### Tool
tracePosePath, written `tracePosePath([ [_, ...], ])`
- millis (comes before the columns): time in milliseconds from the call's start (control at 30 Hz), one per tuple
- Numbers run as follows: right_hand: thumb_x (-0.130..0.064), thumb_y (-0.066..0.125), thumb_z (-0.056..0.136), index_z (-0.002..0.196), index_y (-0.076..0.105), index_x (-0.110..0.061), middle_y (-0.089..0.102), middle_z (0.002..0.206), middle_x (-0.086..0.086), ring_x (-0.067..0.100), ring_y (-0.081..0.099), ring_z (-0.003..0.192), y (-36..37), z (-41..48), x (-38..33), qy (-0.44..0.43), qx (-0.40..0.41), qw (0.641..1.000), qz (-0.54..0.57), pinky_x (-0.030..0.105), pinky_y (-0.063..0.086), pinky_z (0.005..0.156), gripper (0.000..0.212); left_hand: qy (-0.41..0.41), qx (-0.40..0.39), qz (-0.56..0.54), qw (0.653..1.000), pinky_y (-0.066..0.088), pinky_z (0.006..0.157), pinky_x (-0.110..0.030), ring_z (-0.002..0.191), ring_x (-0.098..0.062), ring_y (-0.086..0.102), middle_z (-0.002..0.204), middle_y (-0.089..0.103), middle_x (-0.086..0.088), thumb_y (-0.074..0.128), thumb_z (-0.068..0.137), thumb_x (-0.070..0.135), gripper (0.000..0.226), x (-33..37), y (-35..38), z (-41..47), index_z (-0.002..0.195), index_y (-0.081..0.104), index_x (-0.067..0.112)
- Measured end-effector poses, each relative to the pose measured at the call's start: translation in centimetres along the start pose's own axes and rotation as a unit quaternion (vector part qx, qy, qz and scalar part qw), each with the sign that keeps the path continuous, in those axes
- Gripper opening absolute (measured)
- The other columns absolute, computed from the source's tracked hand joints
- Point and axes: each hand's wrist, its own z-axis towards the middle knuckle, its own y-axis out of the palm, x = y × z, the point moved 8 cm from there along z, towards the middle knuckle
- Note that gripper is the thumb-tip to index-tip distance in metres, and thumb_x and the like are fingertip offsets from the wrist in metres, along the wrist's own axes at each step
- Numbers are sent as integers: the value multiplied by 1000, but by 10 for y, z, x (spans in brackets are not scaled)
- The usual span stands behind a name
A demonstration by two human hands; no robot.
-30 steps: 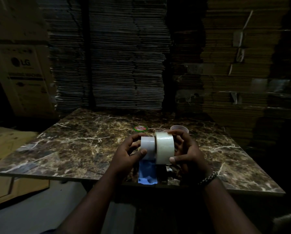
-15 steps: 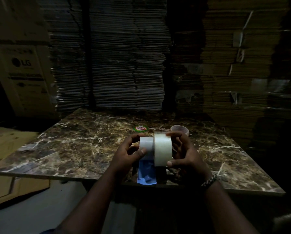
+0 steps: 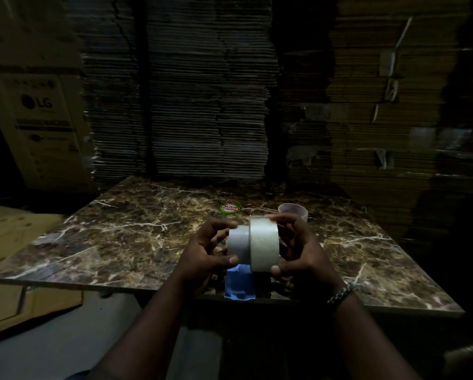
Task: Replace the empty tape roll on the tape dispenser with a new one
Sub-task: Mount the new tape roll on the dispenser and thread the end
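Note:
In the head view both hands are raised over the near edge of the marble table (image 3: 114,237). My right hand (image 3: 303,250) grips a wide roll of clear tape (image 3: 265,245), held upright on edge. My left hand (image 3: 202,256) pinches a smaller pale cylinder (image 3: 238,244) that presses against the roll's left face. I cannot tell whether it is an empty core or the dispenser's hub. Below the hands the blue body of the tape dispenser (image 3: 239,285) shows, mostly hidden by fingers and rolls.
A clear plastic cup (image 3: 292,212) stands just behind my right hand. A round green and red sticker (image 3: 230,208) lies on the tabletop. Tall stacks of flattened cardboard (image 3: 202,105) rise behind the table. An LG carton (image 3: 40,127) stands at the left.
Both hands and the two rolls have drifted slightly to the left. The grip looks the same.

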Motion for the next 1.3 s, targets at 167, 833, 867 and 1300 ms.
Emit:
tracePosePath([
  [167,24,82,51,133,52,-10,64,138,12,37,58,134,13,0,6,4,-22,1000,-17,41,57,94,94,34,-15,7,999,62,81,-41,129,-24,63,132,66,-2,88,51,-6,62,4,1,0,105,74,21],
  [833,20,86,53,131,54,-14,61,141,15,36,57,135,28,5,6,-3,-6,999,-43,50,54,101,91,-37,42,-47,997,57,68,-36,100,-29,66,112,68,-13,80,73,20,47,0,-2,-4,115,60,11],
  [867,19,86,53,131,53,-14,61,142,16,38,57,135,29,5,6,-3,-8,999,-43,52,54,101,91,-41,42,-46,997,57,65,-35,97,-28,66,109,68,-14,80,73,20,49,0,-2,-5,115,58,8],
  [1300,19,85,55,130,56,-20,58,144,17,38,54,137,36,6,1,-34,-24,997,-66,51,52,102,89,-20,36,-75,996,45,75,-41,100,-38,52,107,56,-22,75,77,17,27,-5,-2,-1,93,65,-2],
])
